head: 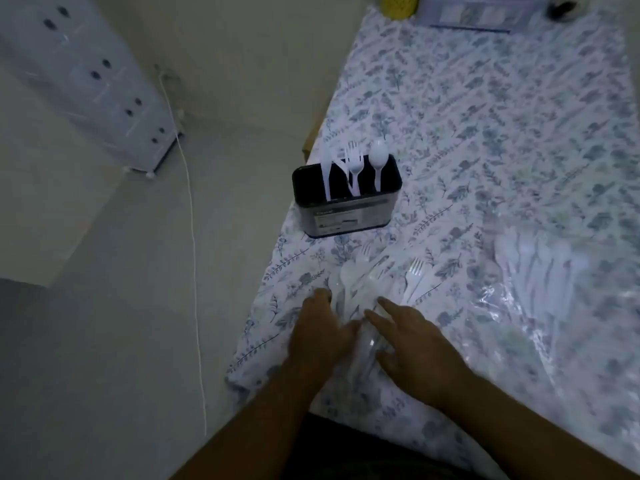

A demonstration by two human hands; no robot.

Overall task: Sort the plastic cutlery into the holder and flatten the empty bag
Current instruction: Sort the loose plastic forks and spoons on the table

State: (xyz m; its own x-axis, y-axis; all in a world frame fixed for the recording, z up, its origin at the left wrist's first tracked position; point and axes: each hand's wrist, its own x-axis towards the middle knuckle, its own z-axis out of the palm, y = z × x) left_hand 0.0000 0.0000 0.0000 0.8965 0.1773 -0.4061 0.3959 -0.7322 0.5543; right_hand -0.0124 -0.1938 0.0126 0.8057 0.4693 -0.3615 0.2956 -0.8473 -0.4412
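**Sorting under way — hands down on the loose pile**

Working at the near edge of the surface [485, 116], which is covered in a leaf-print cloth. Dim light, some blur.

Left to right:

- Holder [346, 199], dark and box-shaped, stands upright near the surface's left edge, beyond the hands. Already in it, handles down: a knife [326, 174], a fork [354, 168], a spoon [377, 161]. Whether dividers separate them cannot be made out.
- Left hand [320, 336] lies palm down at the left side of the loose pile, fingers [323, 295] spread and fairly straight, tips touching the cutlery. Nothing gripped.
- Loose pile [360, 282] of white pieces lies flat just in front of the holder, overlapping; spoons and forks show, the rest is too blurred to sort by eye.
- Right hand [415, 344], palm down, fingers apart and extended, tips at the near end of the pile. Holding nothing visible. Something clear and glossy seems to lie between the two hands; cannot say what.
- One fork [414, 275] lies just right of the pile.
- Bag [533, 271], clear plastic, sits well to the right, with more white cutlery inside. Not empty.

Judgement: step in hand is picking the next piece from the pile. Sorting is early; flattening the bag is far off. Next move calls for singling out one handle from the tangle, pinching it, then dropping it handle-first beside its own kind.
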